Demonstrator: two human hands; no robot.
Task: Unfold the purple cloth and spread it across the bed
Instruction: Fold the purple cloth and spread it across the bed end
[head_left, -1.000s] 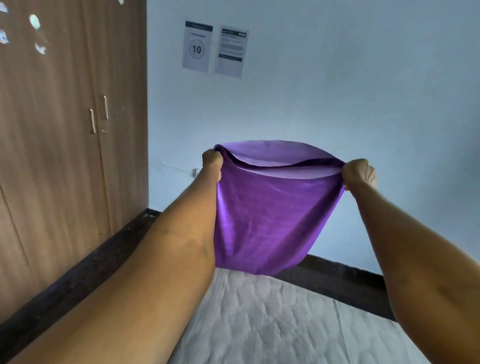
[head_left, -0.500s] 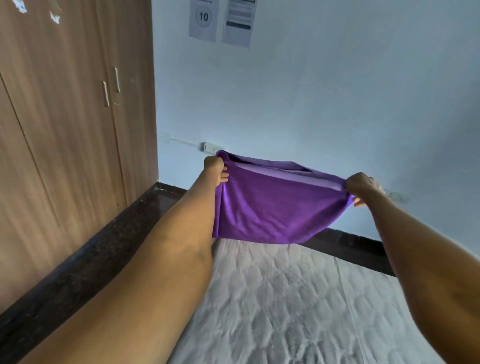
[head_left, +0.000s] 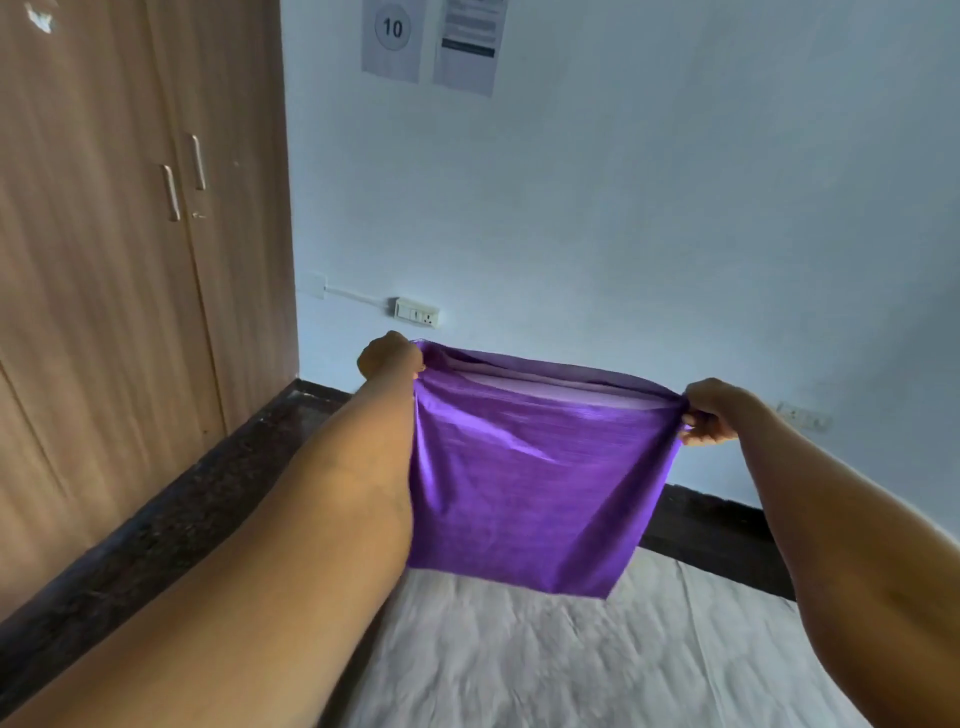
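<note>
- Cloth up in the air over the bed's far end, bottom edge hanging loose just above it, clearly folded over in layers along the top.
- Left hand gripping the cloth's top left corner, right hand pinching the top right corner.
- Probably best to hang on to one layer only per corner, then give a flick so the rest drops open.
- Worth pulling wider before lowering onto the bed, or folds get trapped.

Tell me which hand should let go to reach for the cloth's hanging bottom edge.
Probably the right hand: the purple cloth hangs lowest at its right corner, unobstructed. The left hand keeps its grip; the left forearm covers that edge.
</note>
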